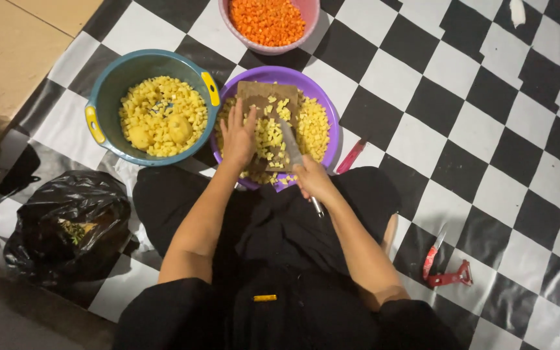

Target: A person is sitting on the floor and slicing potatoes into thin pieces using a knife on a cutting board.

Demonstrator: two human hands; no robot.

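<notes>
Potato cubes [269, 133]: yellow dice spread over a brown cutting board [264, 97]; more cubes piled either side of the board inside the bowl below it.
Board: lies across the rim of a purple bowl [332, 113], directly ahead of the person's lap, near the mat's front edge.
Knife [291, 148]: blade flat-ish on the board, tip pointing away from the person, among the cubes.
Right hand [312, 178]: closed around the knife handle, wrist low, forearm angled in from the right knee.
Left hand [238, 135]: open, fingers spread, palm pressing down on cubes at the board's left side; grips nothing.
Risk 1: left fingertips sit just beside the blade; a sideways slip of the knife looks likely to nick them.
Risk 2: board only bridges the bowl rim; uneven palm pressure could tip it and dump cubes onto the mat.
Risk 3: cubes near the board's front edge could roll off toward the lap.
Teal bowl [108, 97]: yellow handles, left of the purple bowl and touching it; holds cubes plus two whole peeled potatoes.
Pink bowl [309, 16]: at the mat's far edge, filled with diced carrot [267, 21].
Mat [487, 129]: black-and-white check, carries everything.
Black bag [66, 223]: at the mat's left edge, open, scraps inside.
Red peeler [448, 277]: near the mat's front-right, well apart from the bowls; a second red-handled tool [351, 155] lies just right of the purple bowl.
</notes>
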